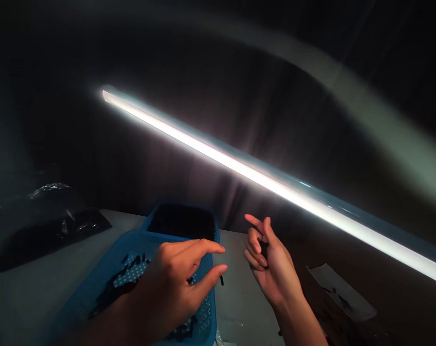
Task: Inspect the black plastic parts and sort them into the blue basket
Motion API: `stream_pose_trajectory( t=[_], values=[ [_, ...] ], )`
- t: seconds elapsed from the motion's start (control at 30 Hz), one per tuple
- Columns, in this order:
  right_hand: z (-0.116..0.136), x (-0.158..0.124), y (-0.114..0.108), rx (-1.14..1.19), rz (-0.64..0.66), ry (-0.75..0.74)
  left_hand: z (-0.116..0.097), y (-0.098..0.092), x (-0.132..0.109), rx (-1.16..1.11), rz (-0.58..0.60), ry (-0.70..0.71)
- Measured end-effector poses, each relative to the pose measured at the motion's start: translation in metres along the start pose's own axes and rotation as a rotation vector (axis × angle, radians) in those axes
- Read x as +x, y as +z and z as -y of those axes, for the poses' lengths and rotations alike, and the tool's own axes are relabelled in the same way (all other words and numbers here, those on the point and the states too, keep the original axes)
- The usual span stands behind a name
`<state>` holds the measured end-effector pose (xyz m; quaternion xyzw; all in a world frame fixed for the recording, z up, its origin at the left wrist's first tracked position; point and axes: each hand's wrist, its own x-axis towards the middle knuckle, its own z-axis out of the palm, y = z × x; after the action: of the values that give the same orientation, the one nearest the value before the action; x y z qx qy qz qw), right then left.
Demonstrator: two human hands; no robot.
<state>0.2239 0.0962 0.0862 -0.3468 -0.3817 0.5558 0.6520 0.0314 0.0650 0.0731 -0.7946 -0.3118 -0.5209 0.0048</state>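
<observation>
My left hand [189,278] is above the near blue basket [213,312], its thumb and index finger stretched out with a gap between them. Its other fingers are mostly hidden. Small black pieces [136,262] lie in that perforated basket. Just past the left thumb tip shows a thin black piece [222,280]; whether it lies on the table or hangs in the air I cannot tell. To the right, my right hand [266,259] is palm up, with its lower fingers curled round small black pieces [264,247]. Its index finger and thumb are raised and apart.
Behind stands a second blue basket [218,230] with a dark mass inside. A lit tube lamp [239,168] slants across in front of a dark curtain. Clear plastic over something black [77,226] lies at left on the white table [235,293]. A pale sheet [347,293] lies right.
</observation>
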Motion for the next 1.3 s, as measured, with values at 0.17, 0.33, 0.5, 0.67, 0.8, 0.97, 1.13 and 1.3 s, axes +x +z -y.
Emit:
stream_pose_trajectory(
  t=[0.17, 0.33, 0.5, 0.67, 0.8, 0.97, 1.13, 1.3],
  values=[
    [-0.023, -0.028, 0.029, -0.308, 0.138, 0.041, 0.001, 0.012, -0.008, -0.116, 0.067, -0.056],
    [-0.033, -0.037, 0.03, -0.502, 0.122, -0.094, 0.0, 0.017, -0.009, -0.171, 0.113, -0.11],
    [-0.033, -0.034, 0.028, -0.528, 0.164, -0.072, 0.0, 0.018, -0.008, -0.195, 0.099, -0.186],
    [-0.034, -0.033, 0.031, -0.506, 0.212, -0.01, 0.004, 0.017, -0.008, -0.205, 0.183, -0.302],
    [-0.037, -0.029, 0.031, -0.467, 0.256, 0.036, 0.007, 0.013, -0.004, -0.178, 0.17, -0.406],
    [-0.036, -0.022, 0.026, -0.391, 0.286, 0.056, 0.01, 0.0, 0.007, -0.276, -0.045, -0.531],
    [-0.027, -0.028, 0.024, -0.334, 0.337, 0.025, 0.007, -0.005, 0.011, -0.423, -0.103, -0.586],
    [-0.017, -0.036, 0.026, -0.397, 0.302, -0.05, 0.005, -0.002, 0.009, -0.381, -0.126, -0.525]
  ],
)
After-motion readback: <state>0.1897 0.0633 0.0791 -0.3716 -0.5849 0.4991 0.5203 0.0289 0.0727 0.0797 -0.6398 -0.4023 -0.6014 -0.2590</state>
